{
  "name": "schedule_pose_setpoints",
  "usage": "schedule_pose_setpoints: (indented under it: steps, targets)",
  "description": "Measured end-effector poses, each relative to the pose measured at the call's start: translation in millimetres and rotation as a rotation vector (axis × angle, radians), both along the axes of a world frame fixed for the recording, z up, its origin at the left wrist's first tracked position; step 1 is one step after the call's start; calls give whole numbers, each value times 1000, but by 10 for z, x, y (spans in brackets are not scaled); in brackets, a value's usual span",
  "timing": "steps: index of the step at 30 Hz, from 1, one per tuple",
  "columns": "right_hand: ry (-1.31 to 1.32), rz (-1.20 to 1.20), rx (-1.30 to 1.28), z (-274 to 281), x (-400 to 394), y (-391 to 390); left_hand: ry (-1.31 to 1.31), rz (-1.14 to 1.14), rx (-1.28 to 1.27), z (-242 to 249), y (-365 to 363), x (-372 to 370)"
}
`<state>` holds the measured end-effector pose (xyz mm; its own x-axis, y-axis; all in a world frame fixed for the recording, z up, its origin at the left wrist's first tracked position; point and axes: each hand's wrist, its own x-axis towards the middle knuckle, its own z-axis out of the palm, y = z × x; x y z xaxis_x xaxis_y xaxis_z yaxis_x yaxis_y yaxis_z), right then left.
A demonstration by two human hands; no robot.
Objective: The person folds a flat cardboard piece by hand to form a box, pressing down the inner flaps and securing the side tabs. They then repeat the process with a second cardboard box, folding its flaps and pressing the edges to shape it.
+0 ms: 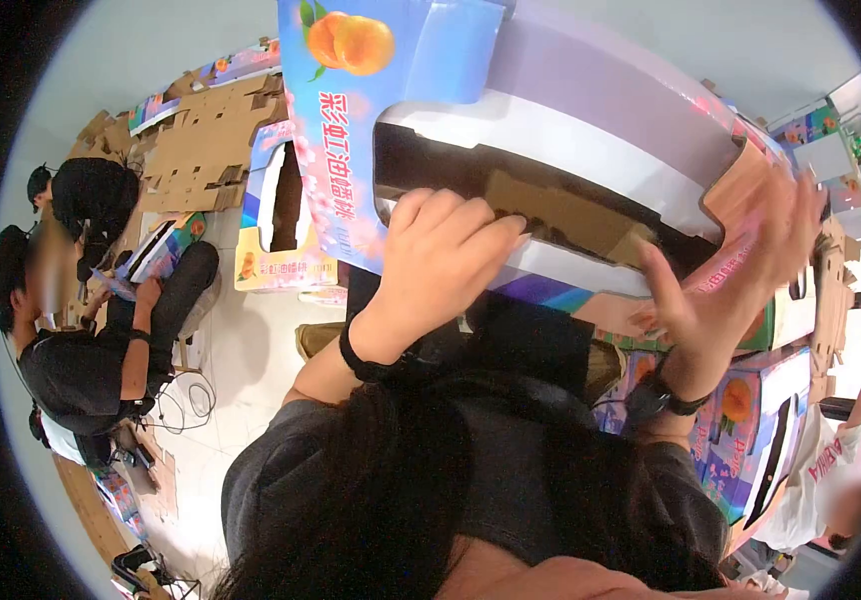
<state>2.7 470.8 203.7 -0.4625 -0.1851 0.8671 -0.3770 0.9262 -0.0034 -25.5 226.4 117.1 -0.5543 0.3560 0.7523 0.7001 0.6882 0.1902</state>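
A printed cardboard fruit box (591, 50) sits close in front of me, blue and lilac with peaches and pink blossom on its left flap. Its long cut-out shows a dark inside with bare brown cardboard. My left hand (446, 250) is closed over the near edge of that cut-out, fingertips curled inward. At the box's right end, my right hand (736, 270) has its fingers stretched out along the pink panel. Its thumb stands apart, over the opening's near right corner. Dark bands circle both wrists.
Another printed box (266, 265) stands to the left, near flat brown cardboard sheets (201, 135). Stacked boxes (751, 430) are close at my right. A seated person (81, 370) handles a box at left; another person (821, 480) is at far right. Cables (186, 405) lie on the floor.
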Motion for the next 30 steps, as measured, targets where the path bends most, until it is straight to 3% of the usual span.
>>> schedule_pose_setpoints:
  steps: [5,11,14,18,21,23,25,30]
  targets:
    - [-89,-242,197,51,-193,22,-44,-43,5,44,-27,35]
    - [173,-205,111,-100,-301,-17,-101,-63,33,66,-62,128]
    - [232,-174,61,-148,-297,-42,-117,-165,168,115,-88,119]
    - [224,-160,75,-150,-185,-29,-6,-691,522,98,-316,144]
    - [268,-177,53,-192,-58,-83,-748,-1020,970,238,-348,355]
    - [283,-210,51,-231,29,-83,-1224,-1075,975,319,-416,387]
    - [264,-264,70,-270,119,-65,-1343,-1083,821,385,-425,358]
    - [375,-226,64,-374,159,2,-1448,-1213,1041,322,-333,451]
